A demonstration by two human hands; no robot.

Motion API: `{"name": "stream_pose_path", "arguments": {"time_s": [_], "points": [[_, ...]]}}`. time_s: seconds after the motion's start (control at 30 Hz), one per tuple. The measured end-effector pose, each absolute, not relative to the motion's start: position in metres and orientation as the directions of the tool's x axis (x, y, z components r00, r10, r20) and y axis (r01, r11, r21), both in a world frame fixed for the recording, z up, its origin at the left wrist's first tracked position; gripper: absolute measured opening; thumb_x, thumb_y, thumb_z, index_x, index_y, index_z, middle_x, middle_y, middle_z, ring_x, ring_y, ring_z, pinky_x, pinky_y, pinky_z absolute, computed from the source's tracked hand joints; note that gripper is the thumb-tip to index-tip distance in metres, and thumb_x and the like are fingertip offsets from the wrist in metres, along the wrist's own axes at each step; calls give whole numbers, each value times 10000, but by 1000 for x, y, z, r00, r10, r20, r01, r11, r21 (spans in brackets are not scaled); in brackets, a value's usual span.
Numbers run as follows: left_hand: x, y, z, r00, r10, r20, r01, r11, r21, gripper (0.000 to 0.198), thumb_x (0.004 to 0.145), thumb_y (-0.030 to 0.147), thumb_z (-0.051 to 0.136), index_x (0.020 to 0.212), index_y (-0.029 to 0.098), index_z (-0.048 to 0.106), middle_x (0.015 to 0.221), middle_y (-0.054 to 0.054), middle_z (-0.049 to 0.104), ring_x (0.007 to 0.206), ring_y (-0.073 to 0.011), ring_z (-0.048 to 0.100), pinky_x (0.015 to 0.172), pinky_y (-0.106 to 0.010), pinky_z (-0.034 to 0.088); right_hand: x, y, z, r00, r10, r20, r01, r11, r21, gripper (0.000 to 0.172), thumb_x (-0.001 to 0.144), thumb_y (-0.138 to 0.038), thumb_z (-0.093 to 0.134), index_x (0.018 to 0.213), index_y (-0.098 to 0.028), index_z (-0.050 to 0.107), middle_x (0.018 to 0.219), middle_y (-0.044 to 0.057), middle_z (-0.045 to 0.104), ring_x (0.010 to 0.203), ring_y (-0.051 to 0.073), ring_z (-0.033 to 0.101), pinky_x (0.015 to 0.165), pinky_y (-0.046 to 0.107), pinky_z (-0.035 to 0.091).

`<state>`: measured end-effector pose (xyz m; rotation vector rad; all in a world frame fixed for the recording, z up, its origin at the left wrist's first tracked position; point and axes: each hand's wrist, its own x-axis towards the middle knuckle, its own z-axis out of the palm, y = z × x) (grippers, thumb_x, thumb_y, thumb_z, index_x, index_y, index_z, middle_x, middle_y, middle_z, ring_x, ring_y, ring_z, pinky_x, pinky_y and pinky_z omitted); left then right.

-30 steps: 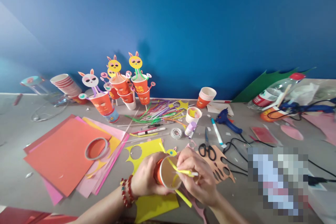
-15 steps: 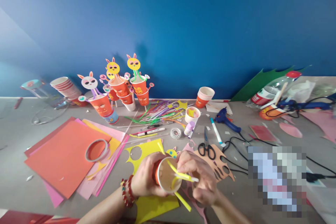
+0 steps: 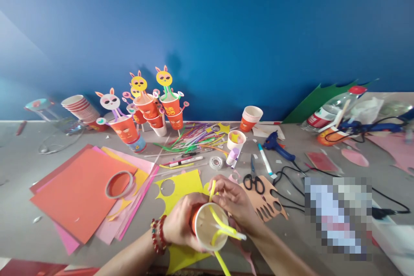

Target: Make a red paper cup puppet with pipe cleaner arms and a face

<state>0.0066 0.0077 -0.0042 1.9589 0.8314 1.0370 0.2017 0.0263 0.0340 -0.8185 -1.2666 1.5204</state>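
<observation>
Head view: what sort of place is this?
Probably a craft table against a blue wall. Bunny cups, coloured paper sheets, scissors and a glue gun sit there; the left hand holds a paper cup, the right hand a yellow straw.

A bracelet (image 3: 157,236) of round red beads, some darker, goes around the wrist just behind the left hand (image 3: 181,224). Both forearms are bare.

A grey table (image 3: 19,220) carries stacked coloured paper sheets (image 3: 80,194), a tape ring (image 3: 119,183), scissors (image 3: 254,180), a blue glue gun (image 3: 277,145), scattered straws (image 3: 194,137) and paper cups (image 3: 251,119).
</observation>
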Motion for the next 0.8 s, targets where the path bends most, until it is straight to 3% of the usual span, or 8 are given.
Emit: {"name": "stream_pose_path", "arguments": {"time_s": [0.47, 0.8], "points": [[5, 10, -1, 448, 810, 379, 202, -504, 840, 885, 578, 702, 829, 1244, 230, 488, 1080, -112, 709, 912, -306, 743, 782, -389, 604, 204, 29, 36, -338, 940, 40, -257, -51, -965, 226, 812, -414, 777, 784, -205, 694, 854, 22, 564, 751, 166, 531, 664, 263, 441], [4, 10, -4, 458, 803, 381, 220, -518, 827, 895, 579, 711, 828, 1248, 227, 483, 1088, -116, 700, 948, -321, 739, 814, -403, 603, 204, 29, 40, -361, 933, 21, -268, -83, -960, 230, 828, -410, 763, 797, -203, 668, 807, 9, 575, 718, 159, 538, 659, 263, 446]]}}
